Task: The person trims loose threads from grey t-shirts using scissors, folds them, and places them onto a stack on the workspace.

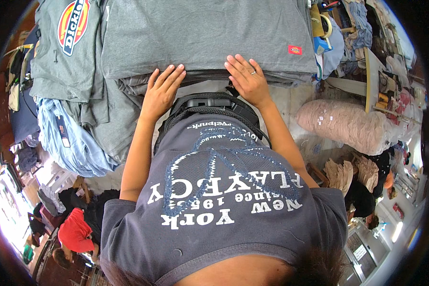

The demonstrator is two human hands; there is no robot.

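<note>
Both hands lie flat and open, fingers together, on the near edge of a folded grey shirt that tops a stack of grey shirts on the worktop. The left hand presses the edge left of centre; the right hand, with a ring on one finger, presses it right of centre. Neither hand grips anything; the palms simply rest on the cloth.

The shirt lies flat, with its long side running left to right across the view and its folded edge toward the person. A small red tag sits near its right corner.

No container shows clearly; at the far right of the worktop there is a roll of tape among small clutter that is too tangled to tell apart.

Just left of the stack lies another grey shirt with a large red and yellow badge, touching the pile. Below it, light blue garments hang over the worktop's edge. To the right, apart from the stack, rests a pink bundle wrapped in clear plastic. A person in a red top sits on the floor lower left. The person's own dark printed shirt fills the foreground.
</note>
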